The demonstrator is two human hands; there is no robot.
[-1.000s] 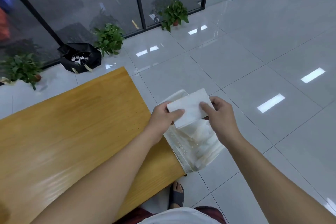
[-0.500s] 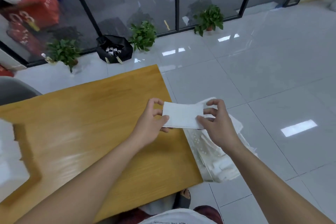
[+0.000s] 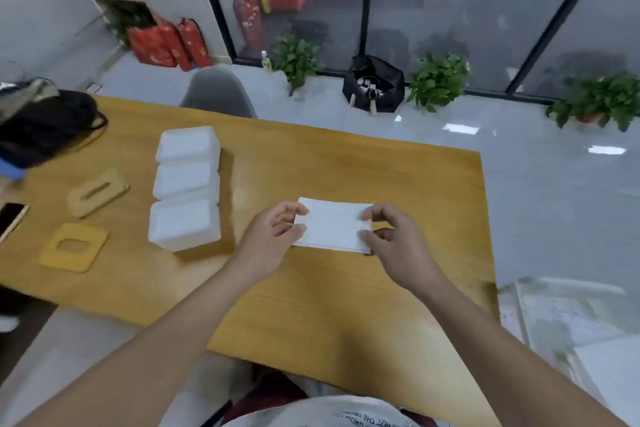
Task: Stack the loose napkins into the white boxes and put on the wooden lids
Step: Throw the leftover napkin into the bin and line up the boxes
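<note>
Napkins (image 3: 332,225) are being pinched as a small stack over the table's (image 3: 311,305) middle, left hand (image 3: 273,236) and right hand (image 3: 394,243) gripping opposite ends. Guessing they're heading for the white boxes (image 3: 187,184) at 10 o'clock; wooden lids (image 3: 74,246) are waiting further left.

white napkins (image 3: 332,226), yellow-wood table (image 3: 311,288)

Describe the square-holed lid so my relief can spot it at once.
Start at the wooden table and find the row of three white boxes on its left half. Left of the nearest box lie two wooden lids; take the nearer lid. It has a wide squarish hole, whereas the far lid has a narrow slot.
</note>
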